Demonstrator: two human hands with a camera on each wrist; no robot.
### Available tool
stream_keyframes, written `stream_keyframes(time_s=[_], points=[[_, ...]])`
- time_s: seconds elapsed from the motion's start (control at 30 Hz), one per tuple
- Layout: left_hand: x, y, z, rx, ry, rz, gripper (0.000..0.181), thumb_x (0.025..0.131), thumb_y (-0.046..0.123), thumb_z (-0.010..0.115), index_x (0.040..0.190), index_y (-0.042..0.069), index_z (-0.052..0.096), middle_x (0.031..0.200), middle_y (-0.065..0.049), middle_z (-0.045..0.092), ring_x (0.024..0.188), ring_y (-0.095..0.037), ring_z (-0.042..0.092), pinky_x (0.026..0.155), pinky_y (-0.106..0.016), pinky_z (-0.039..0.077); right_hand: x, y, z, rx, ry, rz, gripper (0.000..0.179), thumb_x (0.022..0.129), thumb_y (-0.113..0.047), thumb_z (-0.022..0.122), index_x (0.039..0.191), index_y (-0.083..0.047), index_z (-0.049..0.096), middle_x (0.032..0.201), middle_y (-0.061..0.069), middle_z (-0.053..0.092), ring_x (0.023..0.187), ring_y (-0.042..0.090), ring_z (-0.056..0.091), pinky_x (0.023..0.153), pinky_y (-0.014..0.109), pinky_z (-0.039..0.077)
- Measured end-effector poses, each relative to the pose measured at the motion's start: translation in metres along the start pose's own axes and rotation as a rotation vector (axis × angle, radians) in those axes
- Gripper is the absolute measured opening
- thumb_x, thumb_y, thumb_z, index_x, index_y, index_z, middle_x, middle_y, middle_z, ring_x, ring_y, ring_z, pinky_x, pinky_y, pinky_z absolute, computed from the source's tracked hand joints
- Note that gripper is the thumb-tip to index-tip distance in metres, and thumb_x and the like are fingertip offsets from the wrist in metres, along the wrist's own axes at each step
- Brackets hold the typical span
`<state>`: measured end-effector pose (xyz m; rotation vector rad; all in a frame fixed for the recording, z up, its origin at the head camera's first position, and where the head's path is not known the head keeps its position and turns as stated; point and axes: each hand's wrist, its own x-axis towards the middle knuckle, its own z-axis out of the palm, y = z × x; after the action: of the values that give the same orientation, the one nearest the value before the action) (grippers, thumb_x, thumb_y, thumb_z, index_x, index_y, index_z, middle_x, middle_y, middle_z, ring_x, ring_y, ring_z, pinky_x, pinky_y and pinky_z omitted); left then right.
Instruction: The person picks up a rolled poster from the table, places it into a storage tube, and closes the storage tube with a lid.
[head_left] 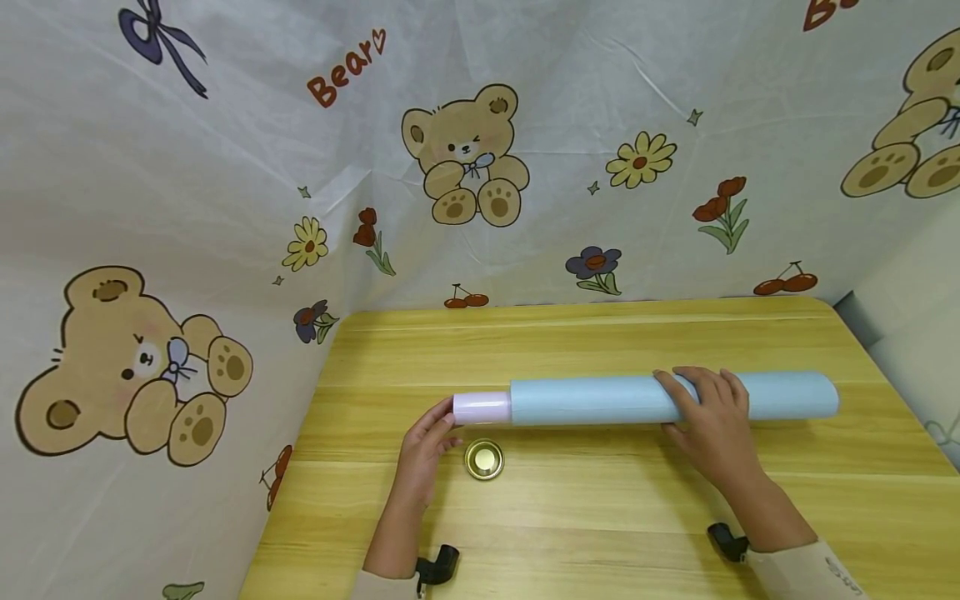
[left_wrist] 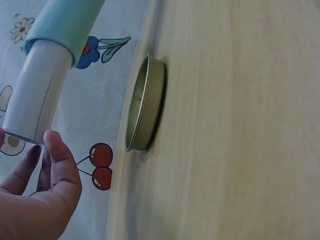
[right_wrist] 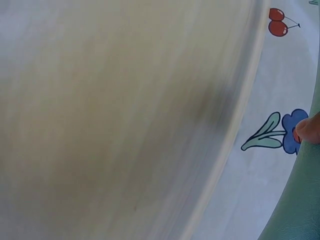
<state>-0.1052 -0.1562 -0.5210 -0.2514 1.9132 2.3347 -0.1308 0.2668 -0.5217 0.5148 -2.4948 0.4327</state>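
A long light blue roll (head_left: 592, 401) lies sideways in front of me, with a shiny pale pink-white tube (head_left: 482, 407) sticking out of its left end. My right hand (head_left: 712, 429) grips the roll from above, right of its middle. The left hand (head_left: 423, 446) pinches the tube's free end; in the left wrist view the thumb and fingers (left_wrist: 62, 162) are at its rim. Just below the tube, a small round gold metal lid (head_left: 484, 459) rests on the table, apart from both hands. Only a fingertip (right_wrist: 309, 129) on the roll shows in the right wrist view.
The wood-grain table (head_left: 570, 533) has rounded far corners. Behind it and to the left hangs a pale cloth (head_left: 555, 75) printed with bears, flowers and cherries. Small black devices (head_left: 438, 566) are strapped at both wrists.
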Motion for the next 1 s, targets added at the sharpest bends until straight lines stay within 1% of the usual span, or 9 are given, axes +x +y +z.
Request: stream_keyframes(time_s=[0.23, 0.47, 0.67, 1.0], points=[[0.000, -0.001, 0.001, 0.005, -0.005, -0.007, 0.048, 0.101, 0.028, 0.062, 0.144, 0.007, 0.055, 0.136, -0.008, 0.061, 0.114, -0.017, 0.061, 0.089, -0.029, 0.055, -0.001, -0.001, 0.003, 0.004, -0.003, -0.001, 0.100, 0.047, -0.004, 0.101, 0.137, -0.015, 0.059, 0.132, 0.022, 0.055, 0.123, 0.045, 0.047, 0.112, 0.066, 0.022], [0.001, -0.003, 0.003, 0.018, -0.025, 0.000, 0.046, 0.101, 0.027, 0.061, 0.144, 0.010, 0.055, 0.144, -0.011, 0.054, 0.116, -0.019, 0.059, 0.090, -0.030, 0.054, -0.001, -0.002, 0.003, 0.007, -0.003, -0.002, 0.099, 0.047, -0.004, 0.100, 0.137, -0.016, 0.059, 0.132, 0.022, 0.055, 0.123, 0.045, 0.047, 0.113, 0.065, 0.022], [0.001, -0.004, 0.006, 0.026, -0.034, 0.007, 0.045, 0.101, 0.025, 0.061, 0.144, 0.011, 0.056, 0.144, -0.012, 0.054, 0.115, -0.019, 0.059, 0.092, -0.034, 0.054, -0.001, -0.004, 0.003, 0.010, 0.000, -0.002, 0.098, 0.047, -0.004, 0.100, 0.136, -0.016, 0.061, 0.132, 0.022, 0.056, 0.123, 0.044, 0.048, 0.112, 0.066, 0.023], [0.000, -0.005, 0.010, 0.042, -0.030, -0.001, 0.045, 0.101, 0.025, 0.062, 0.144, 0.013, 0.056, 0.143, -0.013, 0.053, 0.113, -0.019, 0.059, 0.092, -0.034, 0.054, -0.001, -0.007, 0.002, 0.008, 0.004, -0.006, 0.098, 0.046, -0.005, 0.101, 0.135, -0.016, 0.061, 0.132, 0.021, 0.056, 0.122, 0.044, 0.049, 0.110, 0.067, 0.024]])
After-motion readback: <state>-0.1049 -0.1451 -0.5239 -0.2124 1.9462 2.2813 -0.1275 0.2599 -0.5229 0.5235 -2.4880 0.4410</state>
